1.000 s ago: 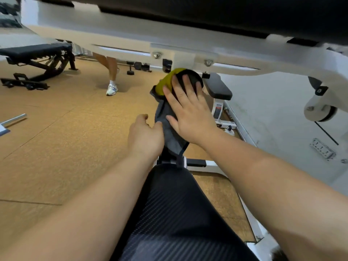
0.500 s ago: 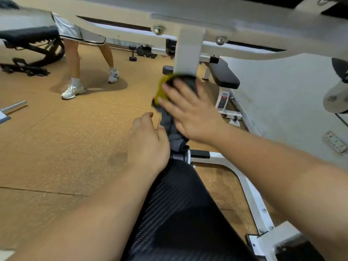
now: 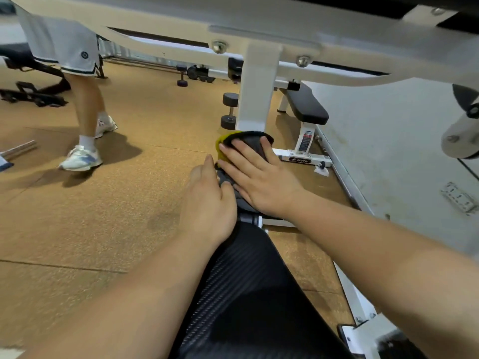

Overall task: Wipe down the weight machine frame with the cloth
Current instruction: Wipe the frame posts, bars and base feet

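Observation:
A dark grey cloth with a yellow edge (image 3: 247, 141) lies against the white upright post (image 3: 255, 92) of the weight machine frame. My right hand (image 3: 261, 177) presses flat on the cloth with straight fingers, low on the post. My left hand (image 3: 207, 200) sits just left of it, its fingers curled round the cloth's lower end. A white cross beam (image 3: 285, 35) with two bolts runs overhead. The black padded seat (image 3: 248, 294) lies under my forearms.
A person in white shorts and white trainers (image 3: 81, 158) walks at the left on the brown floor. Black dumbbells (image 3: 229, 110) stand behind the post. A flat bench (image 3: 307, 107) stands by the white wall at the right. Another bench (image 3: 31, 92) sits far left.
My right hand has slid the cloth down the post from just under the cross beam. The person at the left has walked nearer. My left hand has stayed at the cloth's lower end.

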